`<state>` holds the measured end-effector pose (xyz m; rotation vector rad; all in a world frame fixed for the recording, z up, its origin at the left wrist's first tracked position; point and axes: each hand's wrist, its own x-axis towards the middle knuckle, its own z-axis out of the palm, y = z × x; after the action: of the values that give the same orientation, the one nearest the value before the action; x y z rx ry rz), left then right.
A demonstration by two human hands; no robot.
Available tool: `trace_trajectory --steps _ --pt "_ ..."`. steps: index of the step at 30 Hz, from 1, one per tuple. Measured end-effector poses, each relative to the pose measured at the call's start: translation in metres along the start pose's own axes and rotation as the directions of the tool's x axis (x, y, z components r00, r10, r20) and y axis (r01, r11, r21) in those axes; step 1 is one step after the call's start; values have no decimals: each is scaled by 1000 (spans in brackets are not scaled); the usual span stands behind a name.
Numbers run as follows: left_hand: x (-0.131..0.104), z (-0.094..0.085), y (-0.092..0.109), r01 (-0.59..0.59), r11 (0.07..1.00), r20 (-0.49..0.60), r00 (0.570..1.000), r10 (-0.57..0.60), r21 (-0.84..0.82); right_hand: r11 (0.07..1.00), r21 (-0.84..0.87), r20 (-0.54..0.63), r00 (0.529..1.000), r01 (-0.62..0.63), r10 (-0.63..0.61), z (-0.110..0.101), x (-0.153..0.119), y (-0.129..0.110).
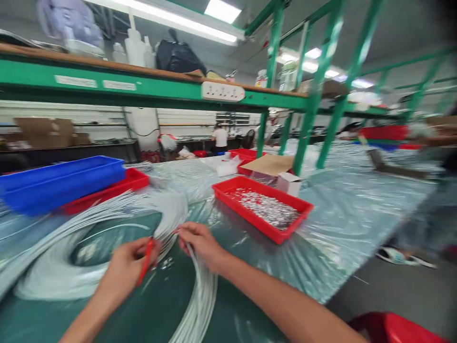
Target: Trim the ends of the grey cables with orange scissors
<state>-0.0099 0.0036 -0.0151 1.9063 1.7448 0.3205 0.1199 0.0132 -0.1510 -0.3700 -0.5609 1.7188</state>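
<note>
My left hand [130,264] is closed around a hand tool with red handles [145,264]. Its short dark tip points away from me, and its exact kind is unclear. To the right, my right hand [200,243] pinches the ends of a bundle of thin whitish wires [205,295]; the bundle curves down toward the front of the table. Both hands meet close to the edge of a large loose coil of similar wires [50,276]. Just below the fingers, a few small shiny metal pieces [166,263] lie on the green table cover.
A red tray [246,216] of small silvery parts stands right of my hands. At the left, a long blue bin [64,183] rests over a red tray [137,179]. A small white box [288,184] stands by the green posts [307,128]. Overhead runs a shelf with a power strip [223,92].
</note>
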Motion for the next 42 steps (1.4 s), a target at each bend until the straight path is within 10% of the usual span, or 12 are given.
trace_trajectory --steps 10,17,28,36,42 --pt "5 2 -12 74 995 136 987 -83 69 924 -344 -32 982 165 -187 -4 3 1" --pt "4 -1 -8 64 991 100 992 -76 116 587 -807 -55 982 64 -182 -36 13 -18" --pt "2 -1 -2 117 983 67 990 -128 139 329 -942 -106 987 -62 -118 -48 14 -19" --pt "7 -7 -6 106 984 -65 993 -98 143 299 -947 -194 954 -120 -229 -56 20 -26" --pt "6 -6 -7 100 978 -50 994 -92 182 319 -946 -55 998 -51 -4 -61 16 -20"
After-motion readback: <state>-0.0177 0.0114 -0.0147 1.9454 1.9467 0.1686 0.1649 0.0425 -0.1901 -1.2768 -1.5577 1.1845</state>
